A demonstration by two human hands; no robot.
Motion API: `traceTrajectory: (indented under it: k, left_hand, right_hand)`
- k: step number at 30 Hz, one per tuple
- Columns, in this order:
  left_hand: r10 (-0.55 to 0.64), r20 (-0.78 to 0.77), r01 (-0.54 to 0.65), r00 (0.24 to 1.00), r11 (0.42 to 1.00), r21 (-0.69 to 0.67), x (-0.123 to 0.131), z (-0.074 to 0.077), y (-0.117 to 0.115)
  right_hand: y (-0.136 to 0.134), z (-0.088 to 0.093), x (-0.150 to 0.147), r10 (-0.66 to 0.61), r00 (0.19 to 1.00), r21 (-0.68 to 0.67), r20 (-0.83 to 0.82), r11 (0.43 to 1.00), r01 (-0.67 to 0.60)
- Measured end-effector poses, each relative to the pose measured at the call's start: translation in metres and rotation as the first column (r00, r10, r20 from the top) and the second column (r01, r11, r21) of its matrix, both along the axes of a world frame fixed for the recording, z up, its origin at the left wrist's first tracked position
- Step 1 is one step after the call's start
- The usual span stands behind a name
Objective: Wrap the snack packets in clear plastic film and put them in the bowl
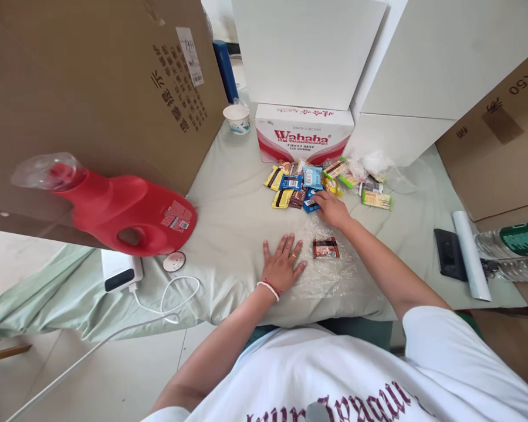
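My left hand [281, 266] lies flat on the green cloth, fingers spread, beside a clear plastic sheet [356, 272]. On that sheet rests a small brown-red snack packet [326, 248]. My right hand [332, 209] reaches to the near edge of a pile of wrapped snacks, its fingertips on a dark blue packet [310, 203]. In the pile are yellow packets [282, 198], a light blue packet [312, 177], another blue packet [291, 181] and brown ones. To the right of it sit green-edged packets [376, 200] and crumpled clear plastic [376, 164].
A Wahaha carton [305, 135] stands behind the pile, with a paper cup [237, 119] to its left. On the left are a red jug [127, 211], a white power bank [121, 271] and its cable. A black phone [449, 253], white roll [470, 256] and bottles [521, 239] lie right.
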State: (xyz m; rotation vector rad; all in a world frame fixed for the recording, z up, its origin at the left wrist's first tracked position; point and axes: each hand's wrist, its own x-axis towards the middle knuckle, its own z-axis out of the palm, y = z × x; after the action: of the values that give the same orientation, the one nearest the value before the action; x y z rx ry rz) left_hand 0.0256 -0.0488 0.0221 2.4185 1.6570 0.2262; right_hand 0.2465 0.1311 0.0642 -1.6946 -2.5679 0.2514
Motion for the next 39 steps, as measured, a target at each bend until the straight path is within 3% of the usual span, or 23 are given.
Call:
traceTrajectory:
  k: [2,6,10,13,17,20,24,28,33,39]
  left_hand:
    - [0.002,0.002,-0.002,1.0,1.0,-0.003,0.0,0.0,0.0]
    - [0.006,0.005,-0.006,1.0,1.0,0.004,0.001,-0.002,0.0]
    - [0.015,-0.001,-0.015,1.0,1.0,0.004,0.001,-0.005,0.0]
    - [0.013,-0.009,-0.013,1.0,1.0,-0.001,0.002,-0.005,0.001]
    - [0.021,-0.025,-0.021,0.999,1.0,-0.009,0.002,-0.003,0.001]
    - [0.023,-0.04,-0.024,0.999,1.0,-0.013,0.003,-0.001,0.001]
    - [0.031,-0.04,-0.032,0.999,0.999,-0.013,0.004,-0.002,0.001]
    - [0.041,-0.021,-0.041,0.999,0.999,-0.012,0.005,-0.003,0.002]
    - [0.025,0.014,-0.025,1.0,1.0,-0.019,0.003,0.001,0.004]
    - [0.032,0.027,-0.03,0.999,0.997,-0.065,-0.005,0.007,0.011]
  right_hand:
    - [0.007,0.002,-0.007,0.092,0.995,0.003,0.045,0.996,-0.093]
    - [0.002,0.014,0.002,0.073,0.997,0.026,-0.01,0.997,-0.072]
    - [-0.049,0.027,0.04,-0.008,0.938,0.034,-0.345,0.999,0.021]
    - [-0.1,0.033,0.059,-0.035,0.895,-0.044,-0.445,0.999,0.017]
    - [-0.136,0.034,0.04,0.004,0.976,-0.155,-0.218,0.987,-0.038]
    - [-0.134,0.034,0.015,0.08,0.996,-0.265,0.029,0.962,-0.069]
    - [-0.125,0.039,0.006,0.16,0.974,-0.267,0.162,0.957,-0.113]
    - [-0.13,0.044,0.017,0.175,0.97,-0.262,0.166,0.957,-0.128]
    - [-0.14,0.036,0.02,0.153,0.977,-0.263,0.146,0.958,-0.111]
    - [-0.152,0.038,0.038,0.13,0.991,-0.195,-0.037,0.971,-0.135]
